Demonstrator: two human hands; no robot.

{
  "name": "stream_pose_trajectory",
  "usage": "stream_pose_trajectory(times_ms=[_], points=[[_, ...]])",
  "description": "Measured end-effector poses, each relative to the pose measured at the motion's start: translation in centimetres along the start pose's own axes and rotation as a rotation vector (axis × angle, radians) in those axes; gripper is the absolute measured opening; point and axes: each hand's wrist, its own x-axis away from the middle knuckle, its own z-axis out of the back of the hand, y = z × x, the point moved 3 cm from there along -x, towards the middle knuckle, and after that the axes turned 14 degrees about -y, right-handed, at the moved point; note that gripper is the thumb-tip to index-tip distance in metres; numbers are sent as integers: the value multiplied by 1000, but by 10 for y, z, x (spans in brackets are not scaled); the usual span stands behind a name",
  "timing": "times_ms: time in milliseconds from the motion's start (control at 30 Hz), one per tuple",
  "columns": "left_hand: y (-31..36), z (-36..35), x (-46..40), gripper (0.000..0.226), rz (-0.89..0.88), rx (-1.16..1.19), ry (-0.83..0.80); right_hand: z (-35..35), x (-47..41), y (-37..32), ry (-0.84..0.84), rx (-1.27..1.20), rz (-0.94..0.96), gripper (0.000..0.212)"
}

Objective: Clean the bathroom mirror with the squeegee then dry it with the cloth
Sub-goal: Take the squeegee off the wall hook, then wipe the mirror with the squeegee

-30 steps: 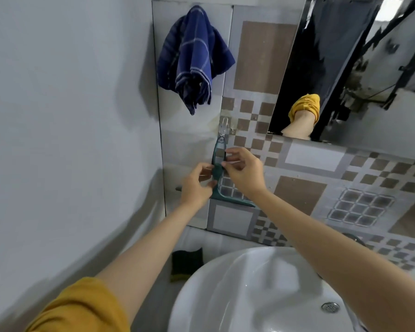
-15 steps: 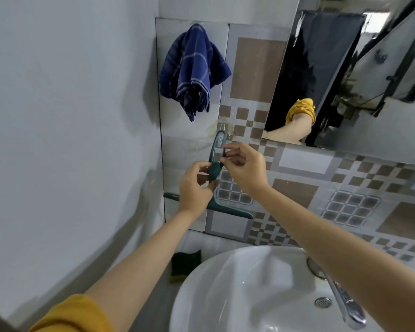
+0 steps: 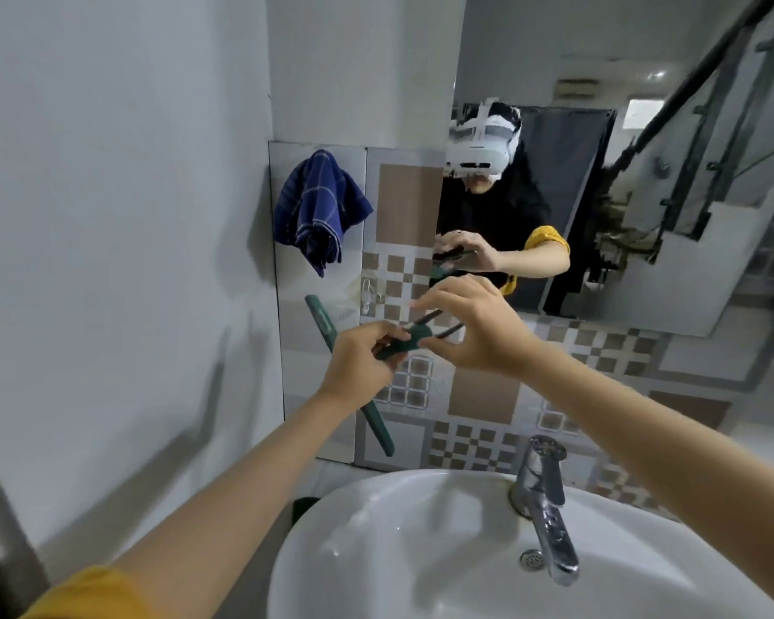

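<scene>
Green squeegee (image 3: 403, 341): held above the sink (image 3: 376, 551), blade slanting down along the tiled wall.
Left hand (image 3: 358, 359): grip pinches the handle.
Right hand (image 3: 470, 328): fingertips pinch the handle's far end.
Cloth (image 3: 318, 207): blue, hanging on the wall left of the mirror (image 3: 644, 172).

Squeegee (image 3: 410, 339): handle middle hidden inside the left hand (image 3: 358, 359); blade centre hidden behind that wrist. Sponge (image 3: 304, 507), below the squeegee: mostly hidden by the sink (image 3: 376, 529) rim. Mirror (image 3: 644, 194), right of the squeegee: cut off at the picture's top and right edges.
</scene>
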Motion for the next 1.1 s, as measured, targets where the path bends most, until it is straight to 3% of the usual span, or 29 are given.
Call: stream_pose_trajectory(times_ms=[267, 567, 967, 1100], points=[[75, -3, -23, 26, -165, -124, -41, 51, 39, 12, -72, 48, -13, 36], [125, -6, -51, 17, -276, -534, 25, 124, 80, 31, 72, 238, -5, 28], [192, -24, -106, 17, -409, -476, 50, 202, 106, 59, 94, 385, 22, 28], [195, -16, -137, 31, -405, -513, 143, 227, 94, 79, 147, 438, -32, 28]])
